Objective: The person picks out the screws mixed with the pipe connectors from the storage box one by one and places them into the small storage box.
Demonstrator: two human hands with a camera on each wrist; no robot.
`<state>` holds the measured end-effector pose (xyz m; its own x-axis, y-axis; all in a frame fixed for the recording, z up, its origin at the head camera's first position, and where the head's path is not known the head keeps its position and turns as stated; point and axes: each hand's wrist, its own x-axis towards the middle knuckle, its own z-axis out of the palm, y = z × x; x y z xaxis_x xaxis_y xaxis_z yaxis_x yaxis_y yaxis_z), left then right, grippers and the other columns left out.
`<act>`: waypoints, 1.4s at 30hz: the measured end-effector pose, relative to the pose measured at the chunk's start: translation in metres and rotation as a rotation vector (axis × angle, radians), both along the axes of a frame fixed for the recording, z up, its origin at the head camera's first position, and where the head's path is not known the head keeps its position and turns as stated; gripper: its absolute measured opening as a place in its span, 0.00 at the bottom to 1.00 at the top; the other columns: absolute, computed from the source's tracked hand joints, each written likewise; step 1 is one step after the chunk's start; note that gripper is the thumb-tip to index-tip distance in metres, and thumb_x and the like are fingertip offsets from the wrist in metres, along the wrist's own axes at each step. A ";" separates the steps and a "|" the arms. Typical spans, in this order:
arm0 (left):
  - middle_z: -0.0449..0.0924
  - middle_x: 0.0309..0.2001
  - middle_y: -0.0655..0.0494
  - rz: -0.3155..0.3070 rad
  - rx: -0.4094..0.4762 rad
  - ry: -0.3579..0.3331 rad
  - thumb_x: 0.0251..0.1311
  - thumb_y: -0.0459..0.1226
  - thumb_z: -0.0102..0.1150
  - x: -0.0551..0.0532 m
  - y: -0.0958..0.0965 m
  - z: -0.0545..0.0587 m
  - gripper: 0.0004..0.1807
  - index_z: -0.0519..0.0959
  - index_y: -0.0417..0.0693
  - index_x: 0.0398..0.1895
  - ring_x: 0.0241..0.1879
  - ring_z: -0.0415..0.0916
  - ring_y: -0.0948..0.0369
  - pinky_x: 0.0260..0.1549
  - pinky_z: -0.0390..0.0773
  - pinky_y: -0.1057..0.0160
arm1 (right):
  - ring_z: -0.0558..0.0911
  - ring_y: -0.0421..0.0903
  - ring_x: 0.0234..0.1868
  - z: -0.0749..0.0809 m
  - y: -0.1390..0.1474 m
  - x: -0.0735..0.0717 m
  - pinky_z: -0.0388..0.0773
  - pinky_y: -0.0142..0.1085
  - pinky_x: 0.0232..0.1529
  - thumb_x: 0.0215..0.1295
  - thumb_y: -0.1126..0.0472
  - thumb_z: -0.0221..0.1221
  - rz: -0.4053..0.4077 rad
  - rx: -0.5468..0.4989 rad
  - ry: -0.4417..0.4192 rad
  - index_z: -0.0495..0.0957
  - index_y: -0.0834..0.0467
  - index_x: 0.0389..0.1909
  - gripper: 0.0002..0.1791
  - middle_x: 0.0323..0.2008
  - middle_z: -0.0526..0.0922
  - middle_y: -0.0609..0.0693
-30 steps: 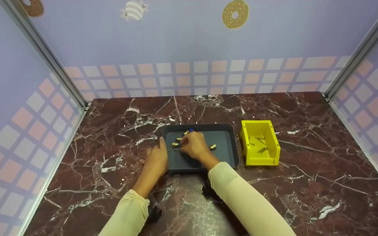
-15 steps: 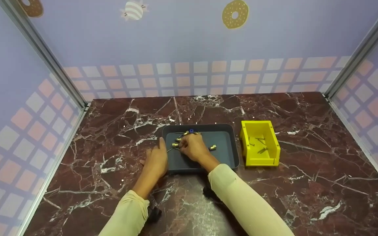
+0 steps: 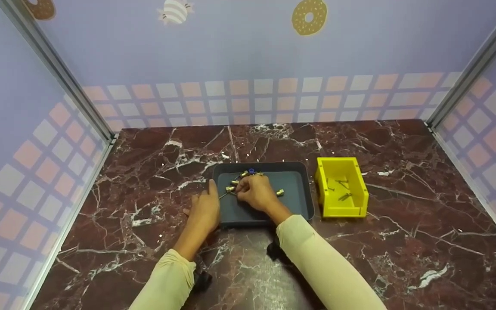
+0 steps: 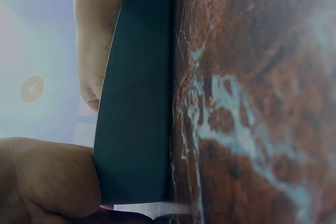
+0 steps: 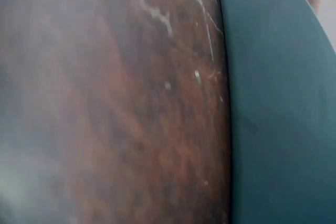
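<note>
- Across the head view, the dark grey rectangular tray (image 3: 293, 206) sits near the middle of the red-brown marble-patterned surface (image 3: 407, 189)
- At its left side lies the left hand (image 3: 205, 206), one digit straight along the rim and the others partly hidden; I cannot tell whether they grip the tray or merely rest against it
- Over the tray's interior, the right hand (image 3: 255, 192) has its fingers bent and drawn together, apparently pinching a thin screw (image 3: 233, 193) whose end shows beside the fingertips
- Just left of those fingertips lies a brass fitting (image 3: 230, 189) with a thin shank pointing toward the left wall; more small brass pieces and a blue ring (image 3: 251, 171) lie beyond the fingers, and another brass piece (image 3: 280, 192) lies to their right
- Beside the tray, on the right and apart from it, stands a yellow bin (image 3: 342, 212) with several screws (image 3: 345, 196) on its floor
- From the left wrist, turned sideways, the tray's outer wall rises from the surface; the left hand overlaps its end and the right hand shows past the rim, its fingertips mostly hidden
- From the right wrist, the tray's wall fills one side above blurred surface, with a small part of a hand at the upper corner
</note>
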<state>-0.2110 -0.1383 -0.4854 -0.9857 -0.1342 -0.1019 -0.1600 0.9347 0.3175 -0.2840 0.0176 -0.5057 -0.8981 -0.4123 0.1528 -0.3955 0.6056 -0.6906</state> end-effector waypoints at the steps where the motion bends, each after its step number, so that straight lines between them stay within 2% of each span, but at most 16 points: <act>1: 0.69 0.59 0.35 -0.003 -0.004 0.004 0.59 0.30 0.50 0.000 0.000 0.000 0.40 0.45 0.44 0.74 0.62 0.58 0.33 0.45 0.54 0.20 | 0.81 0.35 0.25 0.000 0.000 0.000 0.77 0.28 0.30 0.45 0.63 0.65 -0.006 -0.010 -0.005 0.84 0.52 0.26 0.05 0.23 0.85 0.42; 9: 0.68 0.59 0.35 -0.002 -0.015 -0.009 0.60 0.30 0.49 0.000 0.000 0.003 0.40 0.45 0.44 0.74 0.62 0.58 0.34 0.46 0.55 0.20 | 0.80 0.33 0.24 0.002 0.002 0.002 0.77 0.28 0.30 0.45 0.60 0.65 -0.043 -0.054 -0.048 0.83 0.49 0.24 0.04 0.22 0.84 0.39; 14: 0.67 0.60 0.36 0.001 -0.006 -0.039 0.55 0.31 0.56 -0.001 0.001 0.003 0.45 0.43 0.44 0.74 0.64 0.56 0.34 0.47 0.54 0.21 | 0.80 0.35 0.21 0.008 0.011 0.002 0.78 0.29 0.27 0.45 0.62 0.64 -0.073 -0.124 -0.095 0.83 0.50 0.25 0.04 0.22 0.84 0.41; 18: 0.68 0.59 0.35 -0.002 -0.011 -0.030 0.52 0.31 0.59 -0.001 0.001 0.002 0.48 0.44 0.43 0.74 0.63 0.57 0.33 0.46 0.54 0.20 | 0.81 0.38 0.20 0.013 0.023 0.001 0.79 0.31 0.23 0.46 0.63 0.64 -0.086 -0.167 -0.137 0.83 0.50 0.24 0.04 0.22 0.84 0.42; 26: 0.68 0.58 0.35 -0.005 -0.012 -0.004 0.50 0.30 0.59 0.000 0.000 0.001 0.48 0.45 0.43 0.73 0.61 0.58 0.33 0.44 0.54 0.20 | 0.83 0.40 0.24 0.026 0.048 0.000 0.79 0.32 0.26 0.47 0.63 0.64 -0.098 -0.230 -0.170 0.84 0.51 0.26 0.05 0.24 0.85 0.44; 34: 0.68 0.59 0.36 -0.006 -0.010 -0.022 0.51 0.31 0.58 0.001 0.000 0.001 0.48 0.44 0.44 0.74 0.62 0.58 0.34 0.45 0.54 0.20 | 0.82 0.42 0.25 0.041 0.076 -0.001 0.78 0.32 0.24 0.47 0.63 0.65 -0.132 -0.295 -0.202 0.85 0.54 0.27 0.05 0.25 0.85 0.47; 42: 0.67 0.60 0.36 -0.005 -0.005 -0.025 0.50 0.31 0.60 0.001 0.000 0.002 0.49 0.43 0.44 0.74 0.62 0.57 0.34 0.47 0.54 0.20 | 0.83 0.44 0.26 0.057 0.117 -0.004 0.82 0.37 0.31 0.48 0.68 0.64 -0.147 -0.427 -0.224 0.83 0.63 0.31 0.07 0.27 0.85 0.54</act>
<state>-0.2104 -0.1380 -0.4831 -0.9835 -0.1300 -0.1257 -0.1633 0.9371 0.3087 -0.2877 0.1341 -0.4490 -0.9720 -0.2222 0.0767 -0.1407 0.2884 -0.9471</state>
